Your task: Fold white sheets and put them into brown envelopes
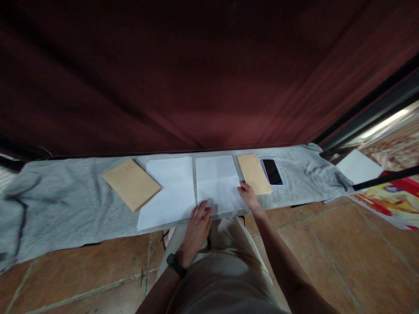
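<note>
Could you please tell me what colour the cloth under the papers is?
The cloth is light grey, seen in the head view.

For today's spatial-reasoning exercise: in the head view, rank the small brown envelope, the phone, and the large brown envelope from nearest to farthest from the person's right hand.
Measured from the right hand:
1. Small brown envelope, right beside the fingers, just to the right of the hand.
2. Phone, one step further right, past that envelope.
3. Large brown envelope, far off to the left, beyond both white sheets.
</note>
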Action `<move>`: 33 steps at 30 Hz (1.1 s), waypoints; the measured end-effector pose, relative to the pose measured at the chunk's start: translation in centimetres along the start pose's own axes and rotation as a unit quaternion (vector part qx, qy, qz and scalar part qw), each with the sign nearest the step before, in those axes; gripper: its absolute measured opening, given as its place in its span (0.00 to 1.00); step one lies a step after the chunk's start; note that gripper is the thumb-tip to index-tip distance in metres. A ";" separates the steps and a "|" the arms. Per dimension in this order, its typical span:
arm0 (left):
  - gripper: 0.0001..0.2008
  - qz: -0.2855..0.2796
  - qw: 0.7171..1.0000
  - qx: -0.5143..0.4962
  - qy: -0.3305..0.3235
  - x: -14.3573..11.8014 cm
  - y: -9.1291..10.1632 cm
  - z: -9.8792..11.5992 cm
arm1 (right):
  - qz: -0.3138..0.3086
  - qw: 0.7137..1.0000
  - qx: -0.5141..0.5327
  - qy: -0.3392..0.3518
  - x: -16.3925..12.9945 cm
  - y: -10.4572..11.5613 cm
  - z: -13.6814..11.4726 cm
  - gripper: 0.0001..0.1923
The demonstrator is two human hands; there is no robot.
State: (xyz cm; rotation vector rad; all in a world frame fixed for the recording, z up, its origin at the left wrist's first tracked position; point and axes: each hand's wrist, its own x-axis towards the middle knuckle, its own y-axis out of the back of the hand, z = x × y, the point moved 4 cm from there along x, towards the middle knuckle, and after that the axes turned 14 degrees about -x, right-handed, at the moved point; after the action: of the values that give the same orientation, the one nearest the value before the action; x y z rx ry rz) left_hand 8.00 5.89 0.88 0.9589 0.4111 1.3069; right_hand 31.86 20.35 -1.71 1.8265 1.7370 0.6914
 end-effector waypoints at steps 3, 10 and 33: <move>0.18 -0.010 1.000 0.029 0.007 0.4 -0.2 0.0 | 0.001 0.999 -0.034 0.010 0.2 0.0 -0.4 0.10; 0.19 -0.047 0.996 0.071 0.011 1.2 -0.4 -0.4 | 0.021 0.992 -0.122 0.017 -0.3 -0.2 -1.2 0.16; 0.20 -0.014 0.999 0.031 0.030 4.6 0.0 -0.3 | 0.007 0.914 -0.332 0.232 -5.8 -4.7 -5.7 0.24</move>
State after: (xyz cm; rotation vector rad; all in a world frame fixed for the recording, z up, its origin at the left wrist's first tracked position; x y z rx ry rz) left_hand 8.98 10.34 1.83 0.9651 0.5125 1.3068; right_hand 24.30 14.84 -0.79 1.2539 1.4716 1.5972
